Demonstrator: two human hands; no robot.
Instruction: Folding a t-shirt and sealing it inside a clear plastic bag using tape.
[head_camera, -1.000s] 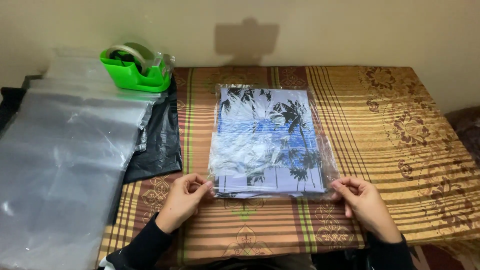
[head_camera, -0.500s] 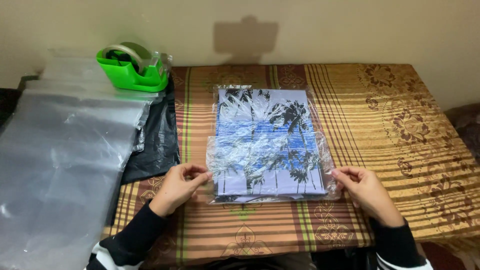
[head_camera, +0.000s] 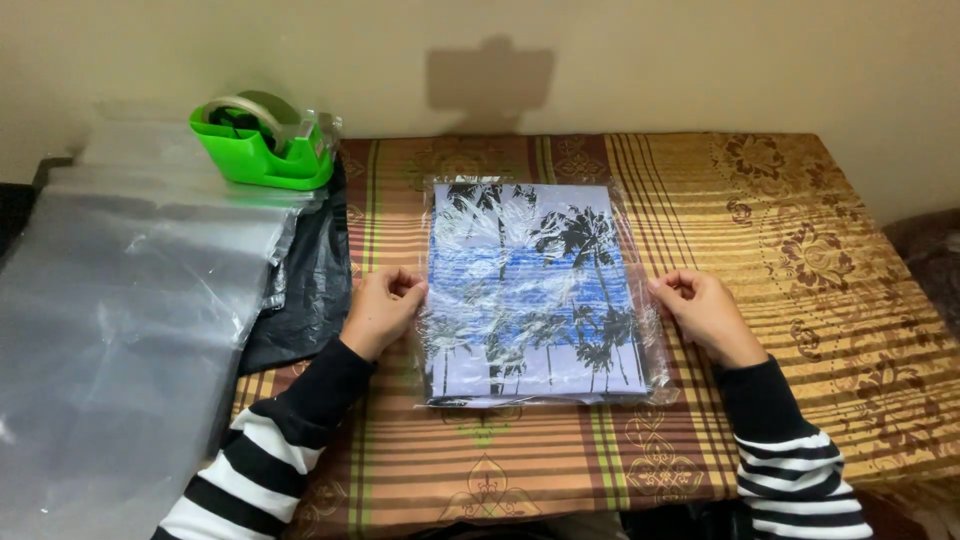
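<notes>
A folded blue and white garment with black palm trees lies flat inside a clear plastic bag (head_camera: 530, 290) in the middle of the table. My left hand (head_camera: 383, 308) pinches the bag's left edge about halfway up. My right hand (head_camera: 700, 310) pinches the right edge at the same height. Both sleeves are black and white striped.
The table wears a brown and gold striped cloth (head_camera: 800, 220). A green tape dispenser (head_camera: 262, 143) stands at the back left. A stack of clear plastic bags (head_camera: 120, 310) covers the left side, over a black bag (head_camera: 312, 280). A wall runs behind.
Both hands have slid from the bag's near corners up along its side edges to mid-height. The bagged garment has stayed in place.
</notes>
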